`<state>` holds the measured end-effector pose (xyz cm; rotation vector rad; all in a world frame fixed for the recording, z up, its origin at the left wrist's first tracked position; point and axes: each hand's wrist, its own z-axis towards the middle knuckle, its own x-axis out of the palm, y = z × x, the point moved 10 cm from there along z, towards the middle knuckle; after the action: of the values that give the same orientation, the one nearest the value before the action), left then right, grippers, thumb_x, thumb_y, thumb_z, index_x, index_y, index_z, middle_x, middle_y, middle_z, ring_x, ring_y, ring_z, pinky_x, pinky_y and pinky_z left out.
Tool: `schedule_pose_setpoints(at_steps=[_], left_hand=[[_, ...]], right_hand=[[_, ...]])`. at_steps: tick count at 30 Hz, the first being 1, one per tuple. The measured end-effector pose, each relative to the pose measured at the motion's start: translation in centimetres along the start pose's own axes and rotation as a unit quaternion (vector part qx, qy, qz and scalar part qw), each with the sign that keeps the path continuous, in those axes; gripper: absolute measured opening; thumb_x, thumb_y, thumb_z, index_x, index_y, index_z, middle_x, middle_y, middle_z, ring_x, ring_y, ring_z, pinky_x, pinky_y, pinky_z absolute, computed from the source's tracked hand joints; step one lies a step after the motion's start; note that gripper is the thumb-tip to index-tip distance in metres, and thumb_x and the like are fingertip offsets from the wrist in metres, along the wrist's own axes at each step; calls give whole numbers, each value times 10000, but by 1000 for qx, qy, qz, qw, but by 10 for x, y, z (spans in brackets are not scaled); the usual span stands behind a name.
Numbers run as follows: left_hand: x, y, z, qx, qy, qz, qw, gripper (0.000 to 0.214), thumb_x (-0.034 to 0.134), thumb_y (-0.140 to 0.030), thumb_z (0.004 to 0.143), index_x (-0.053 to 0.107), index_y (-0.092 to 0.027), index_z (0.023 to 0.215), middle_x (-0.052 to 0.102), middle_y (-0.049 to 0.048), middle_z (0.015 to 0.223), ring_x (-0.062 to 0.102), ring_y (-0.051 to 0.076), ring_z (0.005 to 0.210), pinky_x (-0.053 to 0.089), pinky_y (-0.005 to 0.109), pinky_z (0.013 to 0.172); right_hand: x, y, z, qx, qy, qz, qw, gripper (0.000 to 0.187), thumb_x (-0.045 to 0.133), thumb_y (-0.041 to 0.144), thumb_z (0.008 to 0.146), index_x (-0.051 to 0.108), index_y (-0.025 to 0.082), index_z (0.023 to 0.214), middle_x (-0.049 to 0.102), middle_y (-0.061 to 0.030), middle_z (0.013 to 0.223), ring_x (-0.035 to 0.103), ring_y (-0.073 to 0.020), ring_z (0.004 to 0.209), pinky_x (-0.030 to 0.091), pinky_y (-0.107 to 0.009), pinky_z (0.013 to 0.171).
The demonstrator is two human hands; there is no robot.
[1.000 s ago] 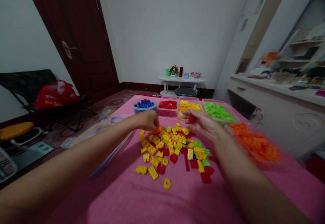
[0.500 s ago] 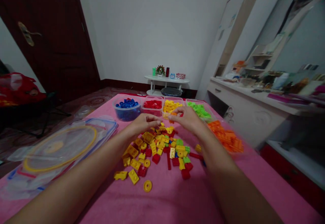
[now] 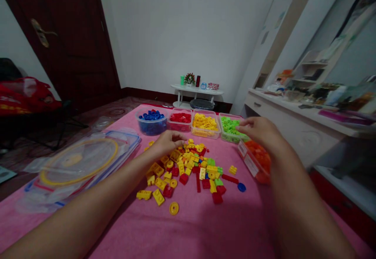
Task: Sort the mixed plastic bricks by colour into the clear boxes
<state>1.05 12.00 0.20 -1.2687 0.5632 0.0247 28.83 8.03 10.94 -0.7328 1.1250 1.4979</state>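
Pink-covered desk [image 3: 182, 231], head view: brick heap [image 3: 192, 162] mid-desk. Left hand [image 3: 169, 141] at heap, right hand [image 3: 260, 130] by green box [image 3: 232, 137]; can't tell if either grip holds anything. Low right arm could clip orange box [image 3: 249, 162], spilling it.

Bare arms [image 3: 105, 196] stretch forward; the bare left hand [image 3: 168, 142] curls inward, the bare right hand [image 3: 260, 130] points bent fingers leftward.

A door [image 3: 76, 44] (dark reddish-brown) stands beside a pale wall [image 3: 176, 32].
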Motion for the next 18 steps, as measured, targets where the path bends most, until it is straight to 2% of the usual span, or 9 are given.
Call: schedule_pose_setpoints(at_steps=[1,4,7,10,13,15,18], left_hand=[[3,-1,-1,11,8,27,1000,186,611,-179,716,701,-109,862,720,67,850,645,163,751,480,256,683],[16,-9,-6,55,42,91,993,239,582,-176,743,697,-118,944,712,81,947,645,171,823,483,265,733],[33,-22,-16,124,75,162,976,275,576,-174,749,697,-164,995,702,61,993,630,175,885,468,274,801],[51,-32,-26,179,100,235,950,298,566,-168,750,699,-199,1015,700,51,990,617,185,908,445,285,844],[63,-41,-35,222,123,268,929,296,558,-148,742,707,-202,992,698,64,963,610,200,901,437,285,833],[66,-46,-38,240,125,280,921,311,550,-124,728,710,-199,984,693,76,946,605,207,888,435,286,817],[66,-51,-41,244,125,300,914,349,541,-102,708,708,-205,997,675,85,955,595,215,888,429,291,812]], right_hand=[[8,13,-1,10,23,-2,1000,167,648,377,725,693,218,751,616,-58,677,574,-207,654,388,-298,563],[44,68,-13,-55,131,9,990,144,647,330,721,706,208,769,658,-37,741,583,-165,677,379,-252,578],[80,99,-30,-99,208,-6,973,120,677,297,669,710,212,747,663,-18,729,567,-139,656,344,-229,546],[103,108,-42,-122,241,-22,963,135,705,285,623,715,225,744,656,-5,709,551,-134,633,308,-228,511],[113,110,-45,-130,256,-7,958,140,721,267,604,718,239,741,648,9,675,543,-129,612,303,-228,509],[111,107,-40,-124,236,3,964,116,715,279,623,717,239,732,644,2,674,546,-134,613,305,-234,515],[104,95,-29,-88,171,0,981,126,675,306,688,714,226,775,655,-29,748,566,-152,660,323,-246,546]])
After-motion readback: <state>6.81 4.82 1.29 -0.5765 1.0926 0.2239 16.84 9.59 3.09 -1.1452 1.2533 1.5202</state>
